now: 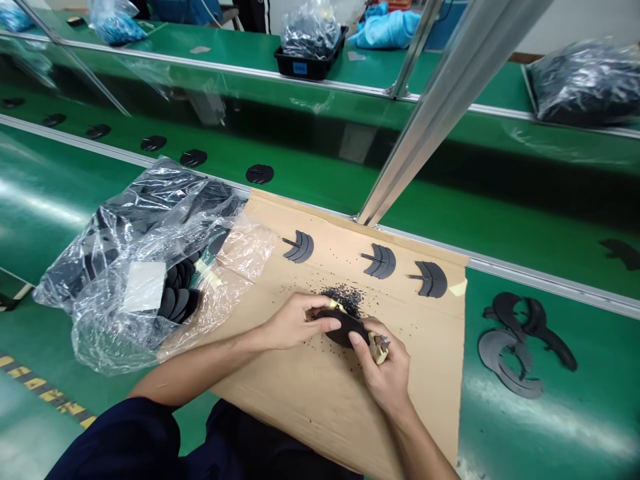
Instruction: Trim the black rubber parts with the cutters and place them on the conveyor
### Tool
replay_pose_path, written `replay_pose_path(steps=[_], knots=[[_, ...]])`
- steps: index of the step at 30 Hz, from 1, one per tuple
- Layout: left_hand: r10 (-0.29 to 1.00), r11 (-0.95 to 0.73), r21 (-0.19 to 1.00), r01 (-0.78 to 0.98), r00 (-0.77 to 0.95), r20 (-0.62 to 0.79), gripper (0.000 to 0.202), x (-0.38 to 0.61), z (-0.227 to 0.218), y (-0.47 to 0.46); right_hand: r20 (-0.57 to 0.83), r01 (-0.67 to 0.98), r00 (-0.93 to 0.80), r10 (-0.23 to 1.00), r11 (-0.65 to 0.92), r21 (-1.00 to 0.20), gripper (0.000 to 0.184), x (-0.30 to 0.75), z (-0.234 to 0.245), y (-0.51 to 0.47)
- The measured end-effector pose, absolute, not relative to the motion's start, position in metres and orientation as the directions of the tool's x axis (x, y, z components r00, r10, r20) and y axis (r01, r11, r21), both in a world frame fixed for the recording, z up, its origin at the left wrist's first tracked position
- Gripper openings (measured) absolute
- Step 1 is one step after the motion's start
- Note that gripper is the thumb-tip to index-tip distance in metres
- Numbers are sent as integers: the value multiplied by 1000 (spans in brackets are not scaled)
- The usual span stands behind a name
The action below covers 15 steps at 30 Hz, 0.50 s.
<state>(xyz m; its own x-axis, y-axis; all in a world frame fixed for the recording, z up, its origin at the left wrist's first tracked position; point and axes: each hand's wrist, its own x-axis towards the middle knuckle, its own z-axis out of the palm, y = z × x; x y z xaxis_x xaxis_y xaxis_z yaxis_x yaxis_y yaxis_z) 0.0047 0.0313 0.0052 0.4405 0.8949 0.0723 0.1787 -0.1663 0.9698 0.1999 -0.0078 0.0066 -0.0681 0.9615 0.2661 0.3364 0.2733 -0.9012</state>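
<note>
With our left hand [293,323] we pinch the near-left side of a dark oval disc [344,330], thumb on top; our right hand [387,367] grasps its right side, thumb also on the surface. The disc is thus held between both hands, above a brown cardboard sheet [295,407]. Within our right hand's grasp we also see a yellowish wrapped object [379,348] with a metallic-looking end; we cannot tell exactly what it is.

Taking the disc as our clock's centre, a scatter of black crumbs [345,297] lies at 12 o'clock, just beyond it. Three curved, ribbed dark pieces lie on the cardboard: one [301,247] at 11 o'clock, another [383,261] at 1, the last [433,279] at 2. Between 9 and 10 o'clock we have a clear plastic bag [120,250] containing dark discs [177,293], overlapping the cardboard's edge. At 3 o'clock, larger curved dark parts [505,353] rest on the green tabletop [565,433]. Farther off at 11 o'clock, beyond a metal rail, we see another dark disc [260,174].
</note>
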Motion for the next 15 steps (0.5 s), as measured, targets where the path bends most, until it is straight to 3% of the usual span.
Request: replay_pose_path(steps=[3,9,15], knots=[[891,-217,959,180,439,119,28,3,7,34,339,358,-119,933,359,-862,3,201,8,-4],[765,-606,762,229,430,479,21,3,5,31,447,377,-186,875,484,-790,16,202,11,-2],[743,-581,803,130,486,459,28,3,12,33,524,304,-229,820,572,-762,26,204,3,-4]])
